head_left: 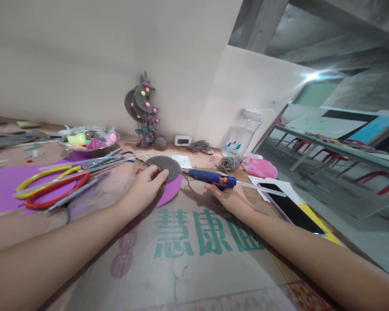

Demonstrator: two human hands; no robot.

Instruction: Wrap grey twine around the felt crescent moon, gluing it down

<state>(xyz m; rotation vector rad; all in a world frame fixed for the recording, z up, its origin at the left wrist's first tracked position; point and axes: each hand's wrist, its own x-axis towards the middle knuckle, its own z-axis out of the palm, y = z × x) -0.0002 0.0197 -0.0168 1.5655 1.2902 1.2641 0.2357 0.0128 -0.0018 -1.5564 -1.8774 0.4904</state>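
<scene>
While the left hand (147,185) is pinching the gray disc (168,166) between its fingers, with the purple piece (171,191) hanging just below, the right hand's (225,194) fingers are wrapping the blue glue gun (210,177), its nozzle pointing at the disc's edge, over the cardboard (139,268).

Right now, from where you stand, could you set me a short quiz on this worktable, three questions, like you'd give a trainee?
1. Multiple choice: What is the right hand holding?
A) a paintbrush
B) a blue glue gun
C) a water bottle

2. True or false: The left hand is touching the grey disc, which partly covers a purple piece.

3. Fill in the blank: The phone lies with its screen facing ____.

Key: 1: B; 2: true; 3: up
</scene>
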